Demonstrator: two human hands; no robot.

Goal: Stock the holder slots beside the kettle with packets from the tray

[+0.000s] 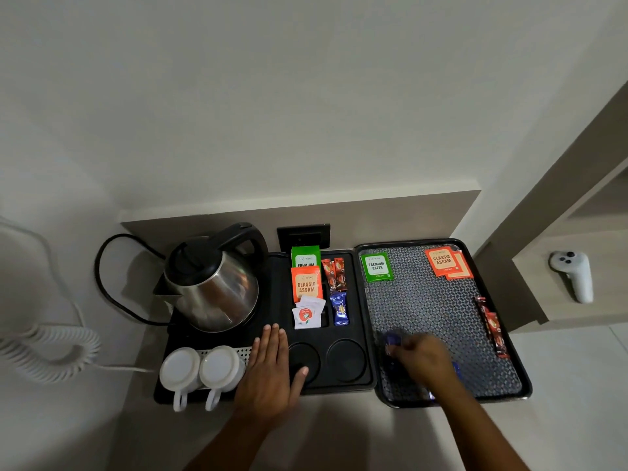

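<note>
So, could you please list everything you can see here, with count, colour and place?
Steel electric kettle: one, silver with black lid, left on the black holder tray.
White ceramic cups: two, upside down, front left of holder.
Green tea packets: one in holder slot, one on patterned serving tray.
Orange Assam packets: at least one in slot, two on serving tray.
Red-brown stick sachets: two in slot, two at tray's right edge.
White sachets: several, front slot.
Blue sachets: one in slot; blurred ones under right hand, count unclear.
White controller: one, right shelf.
White coiled cord: one, far left.
Hands: left hand flat on holder; right hand on blue sachets.
</note>
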